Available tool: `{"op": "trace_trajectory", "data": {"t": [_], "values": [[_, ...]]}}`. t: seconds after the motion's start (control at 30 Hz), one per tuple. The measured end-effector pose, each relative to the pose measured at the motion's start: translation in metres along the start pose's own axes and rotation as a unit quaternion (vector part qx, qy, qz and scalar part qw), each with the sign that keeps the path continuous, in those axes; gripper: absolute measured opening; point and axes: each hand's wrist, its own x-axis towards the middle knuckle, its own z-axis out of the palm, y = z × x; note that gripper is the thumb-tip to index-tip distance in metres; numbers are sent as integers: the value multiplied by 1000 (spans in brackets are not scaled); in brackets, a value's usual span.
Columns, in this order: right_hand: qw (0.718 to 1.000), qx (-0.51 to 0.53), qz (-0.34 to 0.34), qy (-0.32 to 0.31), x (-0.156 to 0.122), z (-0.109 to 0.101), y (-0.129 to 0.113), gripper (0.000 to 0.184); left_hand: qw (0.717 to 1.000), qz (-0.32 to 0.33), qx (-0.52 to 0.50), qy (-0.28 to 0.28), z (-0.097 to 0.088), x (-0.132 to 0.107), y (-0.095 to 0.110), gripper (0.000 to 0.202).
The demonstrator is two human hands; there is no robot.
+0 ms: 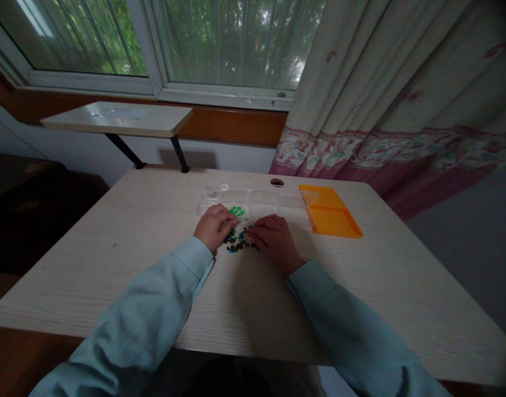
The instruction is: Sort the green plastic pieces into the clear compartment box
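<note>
A pile of tiny mixed pieces [236, 241], dark, green, blue and white, lies on the table between my hands. My left hand [214, 226] rests at the pile's left edge, thumb and fingers drawn together; whatever they may pinch is too small to make out. From the right, my right hand [275, 240] reaches in with bent fingers closed at the pile, and its fingertips hide what they hold, if anything. Just behind, a clear plastic compartment tray [250, 201] stands on the tabletop. A small group of bright green pieces [236, 210] shows in its front left part.
An orange divided tray [331, 211] lies to the right, overlapped by a clear flat plastic part [296, 199]. Behind it is a round cable hole [277, 182] in the pale wooden table [153, 220]. A raised shelf [120, 118] on black legs stands at the back left, below the window.
</note>
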Motion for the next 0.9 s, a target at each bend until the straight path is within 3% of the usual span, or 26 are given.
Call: {"op": "trace_trajectory", "data": {"t": [0.13,0.23,0.4,0.9], "values": [[1000,-2,5,-5,0,3,3,17,992,-44,86,85,-3,2,-17,22],[1000,-1,7,-18,0,4,4,16,985,-54,115,113,-3,2,-25,22],[997,10,-26,-69,1,4,3,12,983,-68,123,118,0,2,-27,19],[996,13,-37,-85,-1,8,5,11,985,-81,111,100,4,4,-25,18]]}}
